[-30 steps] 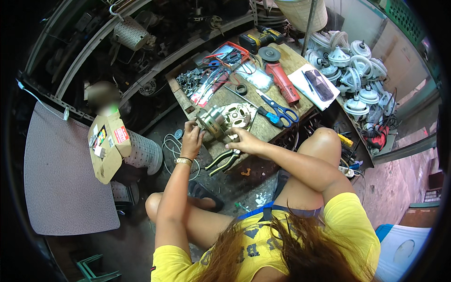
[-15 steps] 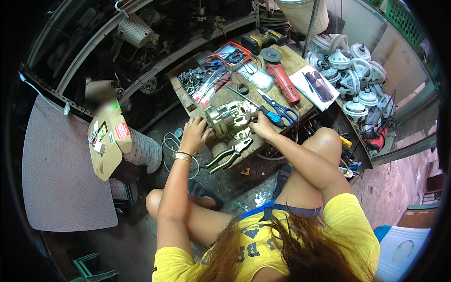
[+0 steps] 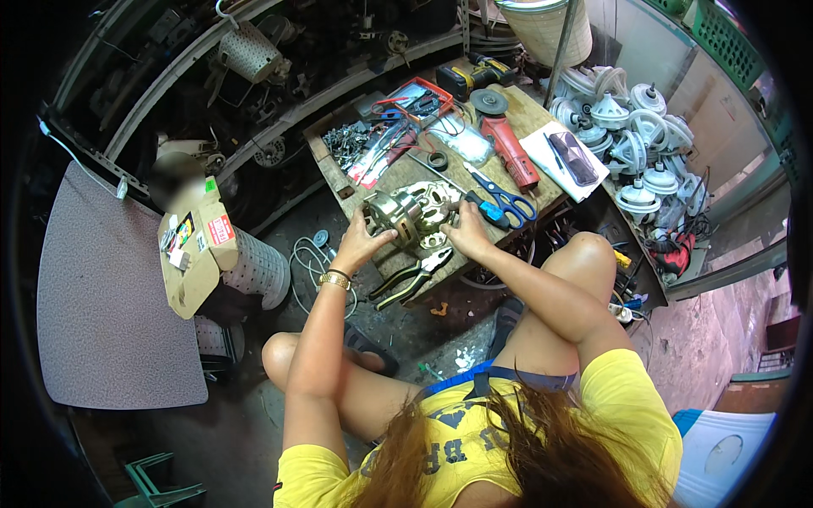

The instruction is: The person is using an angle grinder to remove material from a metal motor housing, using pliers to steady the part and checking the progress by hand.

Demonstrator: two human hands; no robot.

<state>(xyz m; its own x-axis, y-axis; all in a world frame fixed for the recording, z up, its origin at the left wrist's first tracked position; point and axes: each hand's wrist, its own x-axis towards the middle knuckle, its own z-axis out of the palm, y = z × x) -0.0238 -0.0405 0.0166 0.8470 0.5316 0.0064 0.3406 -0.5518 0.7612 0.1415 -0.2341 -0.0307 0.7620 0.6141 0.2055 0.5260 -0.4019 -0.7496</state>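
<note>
A shiny, brass-coloured metal assembly rests on a wooden table. It has a round drum on its left side and a cut-out mounting plate on its right. My left hand grips the drum, thumb on the near side and fingers round the left. On the plate's right edge my right hand is closed, with the fingertips partly hidden. Combination pliers with black and pale-green handles lie just nearer than the assembly. Beside my right hand are a blue-and-black handled tool and dark-blue-handled scissors.
The wooden table also bears a red angle grinder, a cordless drill, loose screws, a tape roll and a phone. White pulley-like parts are piled at right. An open cardboard box stands left.
My left hand has shifted nearer and right, with its thumb now across the drum. The drum's end is turned a little. My right hand has moved slightly left along the plate.
</note>
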